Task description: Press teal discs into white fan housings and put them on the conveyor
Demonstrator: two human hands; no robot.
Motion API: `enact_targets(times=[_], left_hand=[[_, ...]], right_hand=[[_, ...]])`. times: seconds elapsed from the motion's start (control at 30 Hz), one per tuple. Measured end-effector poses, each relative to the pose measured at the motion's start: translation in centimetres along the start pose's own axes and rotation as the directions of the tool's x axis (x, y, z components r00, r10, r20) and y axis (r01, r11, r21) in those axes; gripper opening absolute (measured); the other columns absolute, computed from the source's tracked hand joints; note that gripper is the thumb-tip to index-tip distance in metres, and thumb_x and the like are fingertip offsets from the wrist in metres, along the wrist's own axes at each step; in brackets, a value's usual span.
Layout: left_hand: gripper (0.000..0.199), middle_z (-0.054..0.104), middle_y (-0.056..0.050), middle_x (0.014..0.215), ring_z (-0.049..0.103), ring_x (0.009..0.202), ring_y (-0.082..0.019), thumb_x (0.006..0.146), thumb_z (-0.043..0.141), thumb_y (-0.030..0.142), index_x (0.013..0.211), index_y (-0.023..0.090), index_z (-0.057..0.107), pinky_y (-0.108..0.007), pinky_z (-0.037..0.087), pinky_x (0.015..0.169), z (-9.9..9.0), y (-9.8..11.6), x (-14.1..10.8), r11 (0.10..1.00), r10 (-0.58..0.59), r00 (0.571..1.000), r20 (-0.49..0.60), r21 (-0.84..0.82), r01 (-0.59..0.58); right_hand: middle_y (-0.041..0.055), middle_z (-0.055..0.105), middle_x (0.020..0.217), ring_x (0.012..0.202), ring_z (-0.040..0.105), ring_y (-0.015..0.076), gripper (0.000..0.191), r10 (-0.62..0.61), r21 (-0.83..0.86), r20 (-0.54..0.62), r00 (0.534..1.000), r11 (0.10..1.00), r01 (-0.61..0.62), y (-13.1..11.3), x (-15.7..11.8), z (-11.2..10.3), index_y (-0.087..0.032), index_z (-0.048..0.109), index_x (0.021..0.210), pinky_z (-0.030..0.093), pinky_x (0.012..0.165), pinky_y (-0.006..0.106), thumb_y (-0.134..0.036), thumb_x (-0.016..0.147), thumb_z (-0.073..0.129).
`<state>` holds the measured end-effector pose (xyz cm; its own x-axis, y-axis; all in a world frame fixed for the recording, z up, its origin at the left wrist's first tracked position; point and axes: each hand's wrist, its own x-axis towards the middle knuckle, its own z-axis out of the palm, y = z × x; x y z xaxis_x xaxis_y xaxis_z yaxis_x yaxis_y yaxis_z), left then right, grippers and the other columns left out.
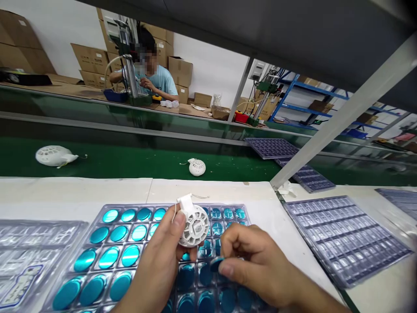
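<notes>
A white round slotted housing [194, 226] with a short neck and thin wires is gripped by my left hand [163, 256], its slotted face turned up. Close by on the right, my right hand [257, 265] pinches a blue disc [216, 263] between thumb and forefinger, tilted nearly edge-on. Both hands are over a clear plastic tray [106, 210] whose round pockets hold many shiny blue discs. The housing and the pinched disc are apart.
Two white housings [54, 155] lie on the green conveyor [146, 163] ahead. Plastic trays stand left [35, 248] and right [348, 234]. A slanted white post [339, 108] rises at right. Across the conveyor, a person [161, 82] sits at a press.
</notes>
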<state>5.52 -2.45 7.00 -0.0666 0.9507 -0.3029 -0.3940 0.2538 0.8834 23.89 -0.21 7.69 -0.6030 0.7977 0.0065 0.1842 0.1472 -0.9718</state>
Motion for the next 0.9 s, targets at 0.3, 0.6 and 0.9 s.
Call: enact_targets(times=[0.3, 0.6, 0.9], left_hand=[[0.060, 0.066, -0.003, 0.117, 0.059, 0.083, -0.021, 0.077, 0.070, 0.061, 0.128, 0.030, 0.061, -0.029, 0.050, 0.066, 0.5, -0.8, -0.4, 0.990, -0.051, 0.994, -0.096, 0.125, 0.063], [0.071, 0.054, -0.002, 0.142, 0.053, 0.119, -0.027, 0.076, 0.067, 0.067, 0.137, 0.033, 0.054, -0.025, 0.050, 0.075, -0.4, -1.2, -0.2, 0.966, -0.111, 0.985, -0.134, 0.218, 0.139], [0.093, 0.065, -0.001, 0.074, 0.057, 0.055, -0.019, 0.074, 0.074, 0.054, 0.147, 0.021, 0.029, -0.030, 0.051, 0.051, -0.8, -2.1, -0.5, 0.988, -0.147, 0.971, 0.187, -0.009, 0.151]], right_hand=[[-0.0050, 0.054, 0.064, 0.056, 0.048, 0.0109, 0.012, -0.080, -0.060, -0.247, 0.966, 0.996, 0.067, 1.0, 0.4, 1.9, -0.022, 0.056, 0.083, 0.038, 0.054, 0.023, -0.027, 0.090, 0.064], [-0.0053, 0.055, 0.061, 0.055, 0.050, 0.0114, 0.011, -0.002, -0.050, -0.314, 0.949, 0.999, -0.015, 1.3, 0.8, 2.2, -0.022, 0.056, 0.082, 0.038, 0.052, 0.022, -0.025, 0.087, 0.065], [0.0054, 0.058, 0.105, 0.066, 0.058, 0.0132, 0.061, 0.098, 0.334, -0.098, 0.990, 0.941, -0.060, 1.4, 0.9, 2.6, -0.028, 0.043, 0.131, 0.046, 0.058, 0.026, -0.052, 0.083, 0.072]])
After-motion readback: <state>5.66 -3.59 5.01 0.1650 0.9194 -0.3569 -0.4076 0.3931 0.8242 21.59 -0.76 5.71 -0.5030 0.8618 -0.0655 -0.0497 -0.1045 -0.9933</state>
